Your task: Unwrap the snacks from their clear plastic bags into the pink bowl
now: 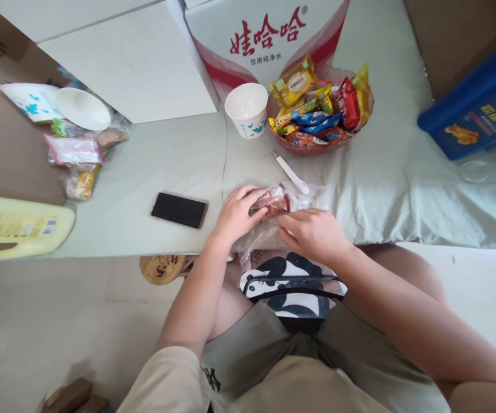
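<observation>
The brown snack packet (278,202) is held near the front edge of the surface (187,149), pinched between thumb and fingers in the grip of the left hand (237,217). The right hand (316,232) is placed by the packet's right end with its fingers bent; whether anything is pinched there cannot be told. The packet is best steadied with light pressure only, so that its contents are not crushed. Snagging of the clear plastic (307,201) should be avoided, and the hooked tip of the white-handled tool (291,173), lying just beyond, should not be brushed.
</observation>
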The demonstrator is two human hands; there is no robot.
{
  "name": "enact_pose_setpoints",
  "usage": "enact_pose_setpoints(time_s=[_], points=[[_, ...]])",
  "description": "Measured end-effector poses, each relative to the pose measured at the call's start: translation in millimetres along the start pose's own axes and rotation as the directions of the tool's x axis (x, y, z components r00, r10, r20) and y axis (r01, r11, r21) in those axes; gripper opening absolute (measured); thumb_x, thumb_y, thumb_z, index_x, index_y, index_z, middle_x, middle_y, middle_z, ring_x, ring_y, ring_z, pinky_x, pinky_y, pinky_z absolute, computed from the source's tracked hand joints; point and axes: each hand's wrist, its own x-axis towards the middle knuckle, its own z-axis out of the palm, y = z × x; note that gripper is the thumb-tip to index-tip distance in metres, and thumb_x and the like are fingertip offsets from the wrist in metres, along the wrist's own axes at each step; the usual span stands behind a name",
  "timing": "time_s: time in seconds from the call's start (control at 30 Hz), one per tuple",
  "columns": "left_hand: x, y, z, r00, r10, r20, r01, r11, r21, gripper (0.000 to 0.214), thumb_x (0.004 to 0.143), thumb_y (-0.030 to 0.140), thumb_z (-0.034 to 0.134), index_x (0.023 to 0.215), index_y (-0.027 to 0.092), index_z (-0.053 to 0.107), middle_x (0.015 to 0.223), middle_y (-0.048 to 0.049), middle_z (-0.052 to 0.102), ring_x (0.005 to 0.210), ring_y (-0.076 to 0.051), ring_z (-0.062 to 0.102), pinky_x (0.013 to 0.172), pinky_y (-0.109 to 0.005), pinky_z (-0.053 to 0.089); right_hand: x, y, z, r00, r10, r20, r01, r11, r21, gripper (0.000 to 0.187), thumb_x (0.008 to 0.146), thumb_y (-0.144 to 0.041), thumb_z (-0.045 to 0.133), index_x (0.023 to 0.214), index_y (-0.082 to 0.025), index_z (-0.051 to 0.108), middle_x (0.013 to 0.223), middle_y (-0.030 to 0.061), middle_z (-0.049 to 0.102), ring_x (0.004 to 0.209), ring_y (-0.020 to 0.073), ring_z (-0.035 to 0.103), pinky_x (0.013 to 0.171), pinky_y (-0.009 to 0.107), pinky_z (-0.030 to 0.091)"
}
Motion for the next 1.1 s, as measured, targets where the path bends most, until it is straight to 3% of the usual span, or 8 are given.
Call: enact_pose_setpoints(time_s=[0.1, 0.23, 0.37, 0.53, 0.77, 0.83, 0.97, 1.1], points=[[6.9, 1.3, 2.2, 0.998, -0.031, -0.058, 0.028, 0.998, -0.062, 0.033, 0.089, 0.031, 0.064, 0.12, 0.022, 0.073, 0.125, -0.0096, 0.068, 0.118, -0.026, 0.062, 0.104, -0.039, 0.049, -0.1, -1.8, -0.7, 0.972, 0.204, 0.116, -0.194, 0.977, -0.092, 0.038, 0.1, -0.038, 0.04, 0.09, -0.023, 0.074, 0.065, 0.0057, 0.071, 0.054, 0.0186, 0.058, 0.053, 0.031, 0.027], [9.6, 3.1, 6.2, 0.993, -0.101, -0.061, 0.079, 0.954, -0.287, 0.03, 0.094, 0.039, 0.057, 0.103, 0.018, 0.075, 0.1, -0.0074, 0.074, 0.091, -0.021, 0.066, 0.086, -0.033, 0.052, 0.6, -0.1, 0.6, 0.915, 0.397, 0.074, -0.39, 0.916, -0.091, 0.039, 0.097, -0.038, 0.044, 0.127, -0.025, 0.066, 0.082, 0.0078, 0.075, 0.064, 0.0234, 0.065, 0.052, 0.03, 0.035], [3.7, 5.6, 9.8, 0.978, -0.201, 0.059, 0.198, 0.8, -0.567, 0.041, 0.095, 0.052, 0.053, 0.098, 0.016, 0.073, 0.087, -0.005, 0.074, 0.078, -0.017, 0.065, 0.068, -0.027, 0.049, 1.2, 4.3, 9.4, 0.937, 0.346, -0.041, -0.344, 0.938, 0.05, 0.063, 0.087, -0.037, 0.058, 0.146, -0.017, 0.048, 0.129, 0.0188, 0.065, 0.097, 0.0302, 0.068, 0.061, 0.034, 0.052], [0.2, 16.0, 11.4, 0.936, -0.258, 0.24, 0.351, 0.616, -0.705, 0.032, 0.09, 0.046, 0.06, 0.098, 0.017, 0.071, 0.09, -0.0058, 0.074, 0.08, -0.017, 0.067, 0.053, -0.02, 0.041, 3.5, 8.4, 18.2, 0.936, 0.333, -0.118, -0.31, 0.934, 0.178, 0.06, 0.088, -0.03, 0.057, 0.146, -0.025, 0.046, 0.136, 0.0152, 0.059, 0.098, 0.0292, 0.068, 0.064, 0.037, 0.057], [13.0, 16.0, 5.2, 0.858, -0.514, -0.006, 0.293, 0.498, -0.817, 0.018, 0.092, 0.027, 0.055, 0.08, 0.017, 0.063, 0.077, -0.0016, 0.066, 0.06, -0.01, 0.062, 0.049, -0.019, 0.038, 6.7, 27.3, 15.5, 0.852, 0.295, -0.433, -0.196, 0.946, 0.258, 0.031, 0.084, -0.031, 0.067, 0.114, -0.025, 0.063, 0.118, 0.0134, 0.06, 0.111, 0.0309, 0.063, 0.087, 0.047, 0.059], [15.8, 11.2, 3.8, 0.844, -0.535, -0.048, 0.279, 0.514, -0.811, 0.019, 0.092, 0.022, 0.053, 0.075, 0.017, 0.06, 0.072, -0.0001, 0.063, 0.056, -0.009, 0.059, 0.053, -0.021, 0.043, 4.6, 34.2, 16.6, 0.807, 0.235, -0.542, -0.111, 0.961, 0.252, 0.031, 0.085, -0.031, 0.067, 0.115, -0.024, 0.061, 0.118, 0.0136, 0.061, 0.117, 0.0322, 0.061, 0.096, 0.052, 0.056], [13.8, 4.1, 1.7, 0.911, -0.4, -0.1, 0.234, 0.701, -0.674, 0.024, 0.094, 0.026, 0.05, 0.072, 0.019, 0.058, 0.064, 0.0019, 0.059, 0.055, -0.011, 0.059, 0.06, -0.024, 0.044, 3.2, 44.5, 15.6, 0.727, 0.069, -0.684, 0.038, 0.989, 0.141, 0.039, 0.087, -0.028, 0.066, 0.124, -0.026, 0.054, 0.125, 0.0131, 0.063, 0.13, 0.0349, 0.056, 0.106, 0.06, 0.048], [6.3, 3.6, -1.5, 0.958, -0.249, -0.139, 0.176, 0.898, -0.403, 0.027, 0.095, 0.032, 0.049, 0.072, 0.02, 0.057, 0.057, 0.0019, 0.057, 0.057, -0.014, 0.057, 0.06, -0.027, 0.039, 28.5, 52.9, -13.3, 0.676, 0.027, -0.737, -0.028, 1.0, 0.012, 0.033, 0.089, -0.034, 0.063, 0.12, -0.025, 0.056, 0.12, 0.0143, 0.065, 0.127, 0.0341, 0.057, 0.108, 0.06, 0.046]])
